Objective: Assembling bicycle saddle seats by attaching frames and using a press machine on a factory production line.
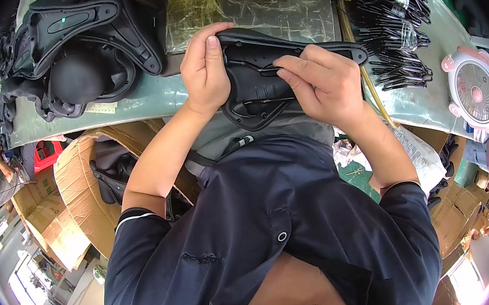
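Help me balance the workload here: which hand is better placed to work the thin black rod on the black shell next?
Probably the right hand: it appears to pinch the thin black rod at one end. The left hand grips the black shell by its left side, seemingly steadying it.

Left hand gripping black shell, right hand pinching wire
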`<state>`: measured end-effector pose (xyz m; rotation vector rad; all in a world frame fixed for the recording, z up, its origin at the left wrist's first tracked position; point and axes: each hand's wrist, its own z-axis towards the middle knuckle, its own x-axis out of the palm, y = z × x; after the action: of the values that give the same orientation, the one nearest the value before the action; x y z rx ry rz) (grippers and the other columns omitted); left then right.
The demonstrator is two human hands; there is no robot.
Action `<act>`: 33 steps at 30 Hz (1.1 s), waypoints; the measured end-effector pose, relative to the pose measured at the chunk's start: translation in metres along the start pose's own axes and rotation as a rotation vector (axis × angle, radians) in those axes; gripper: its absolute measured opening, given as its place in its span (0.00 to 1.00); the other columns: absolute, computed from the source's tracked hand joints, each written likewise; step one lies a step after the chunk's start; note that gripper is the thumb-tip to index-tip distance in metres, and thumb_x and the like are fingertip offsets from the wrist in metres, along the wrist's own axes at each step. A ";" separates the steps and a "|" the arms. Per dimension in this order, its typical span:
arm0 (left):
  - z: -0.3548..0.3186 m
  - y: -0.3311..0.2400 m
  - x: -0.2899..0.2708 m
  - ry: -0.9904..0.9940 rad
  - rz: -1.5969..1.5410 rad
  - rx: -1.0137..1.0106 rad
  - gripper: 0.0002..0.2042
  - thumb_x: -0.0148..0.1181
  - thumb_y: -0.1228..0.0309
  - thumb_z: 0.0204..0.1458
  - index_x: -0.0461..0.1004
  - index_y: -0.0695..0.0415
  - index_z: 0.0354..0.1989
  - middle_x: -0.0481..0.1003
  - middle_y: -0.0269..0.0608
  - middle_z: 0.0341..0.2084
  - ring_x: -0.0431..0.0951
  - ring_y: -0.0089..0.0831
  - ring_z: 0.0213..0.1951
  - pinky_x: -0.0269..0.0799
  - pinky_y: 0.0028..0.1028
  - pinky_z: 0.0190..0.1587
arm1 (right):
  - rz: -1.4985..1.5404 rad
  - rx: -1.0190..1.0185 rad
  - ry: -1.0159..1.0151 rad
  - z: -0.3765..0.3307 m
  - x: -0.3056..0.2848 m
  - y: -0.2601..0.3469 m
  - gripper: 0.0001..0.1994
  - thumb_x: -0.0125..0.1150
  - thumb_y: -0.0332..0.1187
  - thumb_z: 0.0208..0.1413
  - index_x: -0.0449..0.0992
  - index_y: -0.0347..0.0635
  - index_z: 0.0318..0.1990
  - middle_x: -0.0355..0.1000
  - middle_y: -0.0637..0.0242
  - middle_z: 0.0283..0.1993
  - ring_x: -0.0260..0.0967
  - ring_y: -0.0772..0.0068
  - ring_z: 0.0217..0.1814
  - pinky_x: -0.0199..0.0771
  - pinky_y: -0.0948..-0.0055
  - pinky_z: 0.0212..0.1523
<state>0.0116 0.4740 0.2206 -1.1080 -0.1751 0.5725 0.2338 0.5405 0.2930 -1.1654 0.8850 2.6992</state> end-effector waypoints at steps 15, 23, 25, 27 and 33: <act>0.004 -0.002 -0.010 0.112 0.140 0.048 0.13 0.51 0.72 0.74 0.77 0.67 0.58 0.82 0.52 0.55 0.81 0.38 0.56 0.73 0.34 0.63 | 0.067 -0.110 0.090 0.026 0.006 -0.017 0.06 0.75 0.36 0.55 0.88 0.52 0.38 0.74 0.69 0.27 0.76 0.59 0.26 0.75 0.61 0.25; 0.029 -0.030 -0.013 0.048 0.601 0.561 0.31 0.78 0.68 0.50 0.72 0.54 0.62 0.74 0.55 0.50 0.79 0.57 0.48 0.78 0.48 0.49 | -0.220 -0.345 -0.251 0.084 -0.029 -0.035 0.19 0.77 0.43 0.52 0.83 0.46 0.49 0.78 0.61 0.49 0.77 0.49 0.51 0.80 0.54 0.45; 0.020 -0.041 0.004 0.002 0.666 0.425 0.28 0.77 0.67 0.53 0.72 0.55 0.61 0.73 0.55 0.49 0.78 0.57 0.47 0.77 0.48 0.49 | -0.269 0.109 -0.347 0.071 -0.014 -0.014 0.31 0.77 0.46 0.54 0.77 0.36 0.60 0.77 0.49 0.54 0.77 0.40 0.54 0.81 0.49 0.51; 0.019 -0.052 0.016 -0.012 0.729 0.240 0.22 0.73 0.65 0.58 0.74 0.58 0.57 0.70 0.56 0.47 0.77 0.58 0.46 0.74 0.49 0.51 | -0.260 0.233 -0.144 0.038 0.011 -0.003 0.34 0.75 0.45 0.56 0.73 0.29 0.62 0.74 0.41 0.56 0.78 0.39 0.52 0.83 0.50 0.51; 0.056 -0.029 0.019 0.067 0.738 0.344 0.11 0.71 0.68 0.58 0.79 0.62 0.40 0.75 0.59 0.51 0.79 0.59 0.49 0.76 0.47 0.53 | -0.227 0.264 -0.253 0.051 0.044 -0.031 0.18 0.68 0.34 0.55 0.82 0.43 0.53 0.79 0.58 0.50 0.82 0.49 0.42 0.85 0.57 0.41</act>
<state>0.0149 0.5193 0.2689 -0.8318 0.3999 1.1708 0.1786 0.5869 0.2756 -0.7973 0.9664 2.3901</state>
